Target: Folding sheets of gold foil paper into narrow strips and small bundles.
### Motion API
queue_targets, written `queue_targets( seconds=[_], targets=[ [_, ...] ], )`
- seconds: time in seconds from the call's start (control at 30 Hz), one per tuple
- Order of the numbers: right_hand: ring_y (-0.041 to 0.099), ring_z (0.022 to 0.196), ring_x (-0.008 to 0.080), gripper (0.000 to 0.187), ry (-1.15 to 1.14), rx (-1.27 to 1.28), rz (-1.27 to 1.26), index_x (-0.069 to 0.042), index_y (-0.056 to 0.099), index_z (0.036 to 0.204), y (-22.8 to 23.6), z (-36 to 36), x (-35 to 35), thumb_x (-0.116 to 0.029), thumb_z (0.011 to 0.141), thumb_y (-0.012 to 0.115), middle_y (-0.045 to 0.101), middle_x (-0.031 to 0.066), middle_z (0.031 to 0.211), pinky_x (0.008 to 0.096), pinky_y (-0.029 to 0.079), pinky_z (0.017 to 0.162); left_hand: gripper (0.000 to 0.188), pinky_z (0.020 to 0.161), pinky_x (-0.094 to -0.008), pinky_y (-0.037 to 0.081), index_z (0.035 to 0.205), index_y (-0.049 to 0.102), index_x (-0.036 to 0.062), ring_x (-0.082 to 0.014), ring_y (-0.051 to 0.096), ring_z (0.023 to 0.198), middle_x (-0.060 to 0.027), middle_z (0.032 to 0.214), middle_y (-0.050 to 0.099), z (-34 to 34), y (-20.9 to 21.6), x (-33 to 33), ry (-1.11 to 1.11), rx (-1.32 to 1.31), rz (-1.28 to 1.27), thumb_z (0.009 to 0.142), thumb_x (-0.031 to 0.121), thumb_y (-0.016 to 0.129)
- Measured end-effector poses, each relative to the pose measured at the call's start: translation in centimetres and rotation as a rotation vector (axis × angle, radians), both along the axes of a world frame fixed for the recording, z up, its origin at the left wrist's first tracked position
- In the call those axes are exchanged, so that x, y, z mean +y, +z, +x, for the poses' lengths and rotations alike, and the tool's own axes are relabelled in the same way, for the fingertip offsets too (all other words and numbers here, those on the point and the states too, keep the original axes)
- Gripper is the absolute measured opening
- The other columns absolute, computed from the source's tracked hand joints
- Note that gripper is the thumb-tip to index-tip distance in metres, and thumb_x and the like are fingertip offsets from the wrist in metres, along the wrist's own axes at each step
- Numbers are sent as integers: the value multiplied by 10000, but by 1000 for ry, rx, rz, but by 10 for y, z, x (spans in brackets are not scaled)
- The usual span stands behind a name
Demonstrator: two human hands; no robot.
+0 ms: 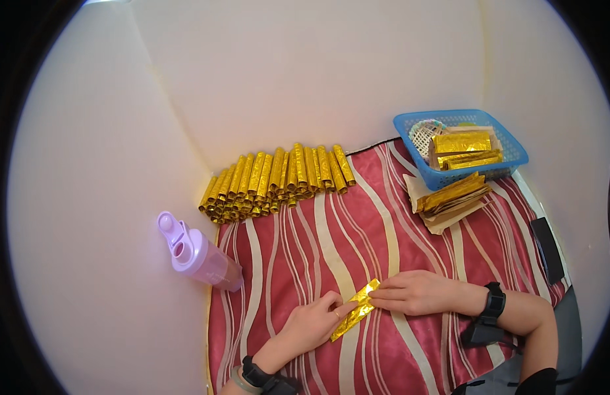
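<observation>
A narrow folded strip of gold foil paper (355, 312) lies slanted on the red and white striped cloth (298, 243). My left hand (311, 324) presses its lower part with the fingertips. My right hand (417, 291) lies flat with its fingers pinching the strip's upper end. Both wrists wear black bands. A long row of rolled gold foil tubes (278, 179) is stacked at the cloth's far edge, against the white wall.
A blue plastic basket (509, 157) at the back right holds gold foil sheets and a white mesh item. A stack of gold-faced paper (452, 197) lies in front of it. A lilac water bottle (196, 253) lies left of the cloth. A dark flat object (547, 249) rests at the right.
</observation>
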State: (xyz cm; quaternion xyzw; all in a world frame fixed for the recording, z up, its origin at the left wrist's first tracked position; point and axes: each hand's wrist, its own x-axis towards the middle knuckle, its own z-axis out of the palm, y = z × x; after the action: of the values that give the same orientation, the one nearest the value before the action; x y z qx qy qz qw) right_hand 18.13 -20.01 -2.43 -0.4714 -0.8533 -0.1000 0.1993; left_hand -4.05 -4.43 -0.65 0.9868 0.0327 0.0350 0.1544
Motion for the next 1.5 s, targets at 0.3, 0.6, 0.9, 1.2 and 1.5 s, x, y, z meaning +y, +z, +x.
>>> queue_targets(
  seconds=[0.3,0.6,0.9,1.2,1.5],
  targets=[
    [592,1025,195,404,66,-111,36,13,629,1142,-1,-4,-5,-121,762,624,635,72,1138,295,522,852,443,458,-277,498,1272,599,201,-154,603,589,-18,852,484,13,-8,1,-112,-18,314,831,179,639],
    [592,1008,188,388,65,-59,6,22,645,1125,-1,-3,-4,-109,760,621,642,49,1093,269,538,824,494,425,-268,479,1314,581,241,-121,583,584,-12,824,439,14,-9,2,-82,-29,314,827,175,633],
    [602,1013,196,345,-11,228,-179,-29,641,1144,-6,0,-5,-97,807,608,649,46,1124,286,562,708,583,438,-278,483,1375,515,286,-134,580,621,-12,828,432,14,-9,3,-74,-21,337,822,117,589],
    [553,1187,240,381,-95,110,-64,-8,591,1210,-6,-2,3,-86,840,543,588,113,1271,357,478,974,478,482,-300,468,1307,579,266,-168,557,699,-28,829,434,16,-8,4,-43,-12,250,847,135,598],
    [505,1270,249,400,-110,93,-169,7,561,1251,-9,1,0,-97,868,518,546,140,1344,397,380,1083,476,744,-324,380,1306,606,235,-220,428,833,-31,865,452,9,-20,15,-72,-162,-7,854,86,604]
  ],
)
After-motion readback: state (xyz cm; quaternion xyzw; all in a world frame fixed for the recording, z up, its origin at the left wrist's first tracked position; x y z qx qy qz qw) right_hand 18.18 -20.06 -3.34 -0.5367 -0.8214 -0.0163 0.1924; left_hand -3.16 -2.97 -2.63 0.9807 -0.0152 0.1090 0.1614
